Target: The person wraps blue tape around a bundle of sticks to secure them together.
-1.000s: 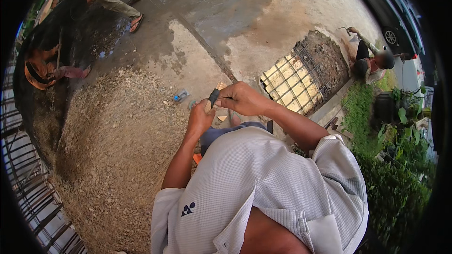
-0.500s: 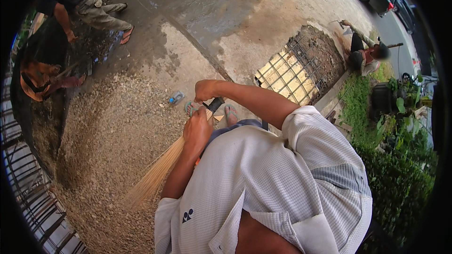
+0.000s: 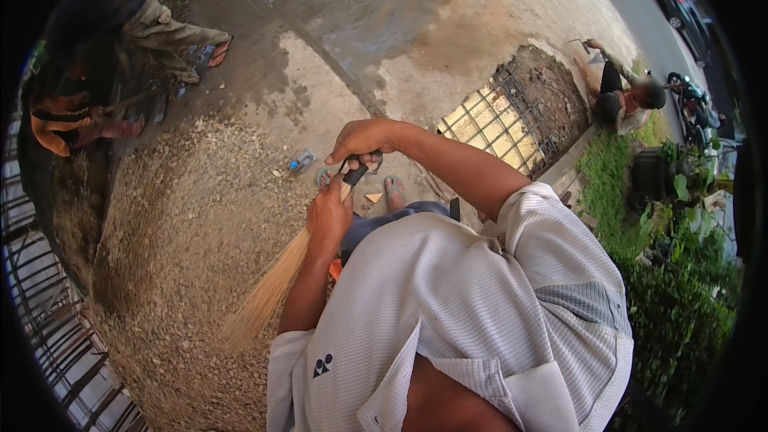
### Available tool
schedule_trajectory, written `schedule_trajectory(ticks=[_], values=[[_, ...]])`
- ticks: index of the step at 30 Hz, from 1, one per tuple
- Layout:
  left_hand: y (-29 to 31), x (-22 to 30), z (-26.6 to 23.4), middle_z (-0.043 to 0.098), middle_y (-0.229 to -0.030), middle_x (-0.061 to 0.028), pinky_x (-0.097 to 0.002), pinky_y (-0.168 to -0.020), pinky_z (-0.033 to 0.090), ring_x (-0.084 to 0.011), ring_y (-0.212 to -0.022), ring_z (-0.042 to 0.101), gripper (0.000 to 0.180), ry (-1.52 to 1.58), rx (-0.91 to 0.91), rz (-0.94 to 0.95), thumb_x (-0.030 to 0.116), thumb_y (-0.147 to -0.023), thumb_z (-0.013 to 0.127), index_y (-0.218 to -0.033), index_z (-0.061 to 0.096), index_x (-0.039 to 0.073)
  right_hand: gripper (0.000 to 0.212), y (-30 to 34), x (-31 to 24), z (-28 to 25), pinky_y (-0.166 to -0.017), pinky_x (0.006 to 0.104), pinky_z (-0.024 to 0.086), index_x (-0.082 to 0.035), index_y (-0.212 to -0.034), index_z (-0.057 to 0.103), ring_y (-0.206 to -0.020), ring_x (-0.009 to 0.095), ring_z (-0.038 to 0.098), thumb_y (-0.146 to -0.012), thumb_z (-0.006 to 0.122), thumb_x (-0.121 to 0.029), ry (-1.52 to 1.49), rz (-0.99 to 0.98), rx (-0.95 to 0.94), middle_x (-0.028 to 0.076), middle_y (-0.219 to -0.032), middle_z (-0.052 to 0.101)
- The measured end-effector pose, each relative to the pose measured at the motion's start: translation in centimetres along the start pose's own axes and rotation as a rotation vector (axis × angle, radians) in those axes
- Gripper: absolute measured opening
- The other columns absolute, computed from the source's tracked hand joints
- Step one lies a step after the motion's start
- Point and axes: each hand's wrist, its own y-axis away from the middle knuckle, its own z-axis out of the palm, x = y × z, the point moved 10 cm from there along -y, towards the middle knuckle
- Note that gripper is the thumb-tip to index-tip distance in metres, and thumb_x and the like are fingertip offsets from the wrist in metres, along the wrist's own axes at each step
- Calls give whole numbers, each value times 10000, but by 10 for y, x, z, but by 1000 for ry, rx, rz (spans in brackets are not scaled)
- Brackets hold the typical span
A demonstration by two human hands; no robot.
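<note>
A stick broom (image 3: 268, 292) of thin pale bristles slants across me, its bristles fanning down to the left over the gravel. My left hand (image 3: 329, 213) is closed around the bundle just below its bound end. Black wrapping (image 3: 355, 177), like a strip of rubber or tape, covers that end. Above it my right hand (image 3: 366, 141) has curled fingers on a loose loop of the black strip, with the thumb pointing left. The fingertips are partly hidden behind the hand.
A gravel heap (image 3: 184, 224) spreads at my left. A steel mesh (image 3: 496, 128) lies over a pit at the right. Two people (image 3: 144, 20) (image 3: 68, 124) bend at the far left; another person (image 3: 628, 96) crouches at the right. A bottle (image 3: 302, 161) lies by my sandalled feet.
My right hand has turned and shifted slightly right, and a loop of the black strip now shows under it. My left hand still grips the broom. The person at far left has bent lower.
</note>
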Motion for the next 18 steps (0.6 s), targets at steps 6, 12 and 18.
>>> schedule_trajectory(ticks=[6,12,18], values=[[7,-13,3,710,-980,-244,-483,-751,556,-439,-894,699,359,133,-60,-16,142,-846,736,-1169,634,22,362,35,-36,-76,-518,304,462,-33,-1130,687,-600,145,597,-837,750,-237,241,-189,234,83,-767,687],[6,-10,8,667,-694,-76,-377,-592,517,-228,-625,667,235,658,-19,93,148,-865,768,-1014,672,-7,388,45,-38,-124,-856,341,537,-6,-1173,689,-963,234,689,-802,682,-119,575,-569,775,124,-977,726],[7,-14,13,608,-699,11,-238,-465,402,-43,-565,542,159,1005,-352,-239,138,-903,750,-959,669,13,378,16,76,1,-986,319,478,10,-1177,679,-1091,185,647,-806,641,-52,-198,-339,137,87,-1096,716]])
